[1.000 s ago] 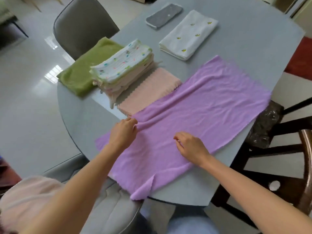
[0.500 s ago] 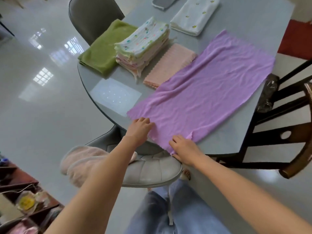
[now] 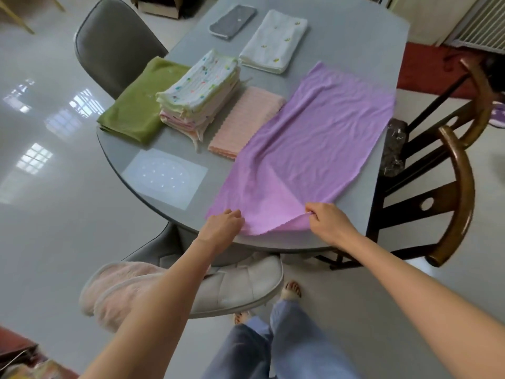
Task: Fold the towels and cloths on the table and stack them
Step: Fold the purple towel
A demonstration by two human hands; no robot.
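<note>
Nearest you, your left hand (image 3: 222,225) rests on the near left corner of the purple towel (image 3: 314,138), fingers curled at the hem; whether that grip has actually closed on cloth you cannot tell from here. Your right hand (image 3: 326,222) has a firm grip on the near right corner, pinched and lifted so the edge peels up off the tabletop (image 3: 349,31).

The towel lies lengthwise away from you, its near end at the tabletop's rim. It looks thin, light and limp, so it will sag between your hands and wrinkle rather than hold a line. Take it by both near corners, keep the hem taut between them, and carry it toward the far corners; a one-sided pull would likely skew the fold.

Just left of the towel, touching its edge, lies a folded pink cloth (image 3: 246,124). Beside that stands the stack of printed cloths (image 3: 199,94), then a folded green towel (image 3: 139,105). Farther back lie a folded white towel (image 3: 273,42) and a small grey cloth (image 3: 232,21).
</note>
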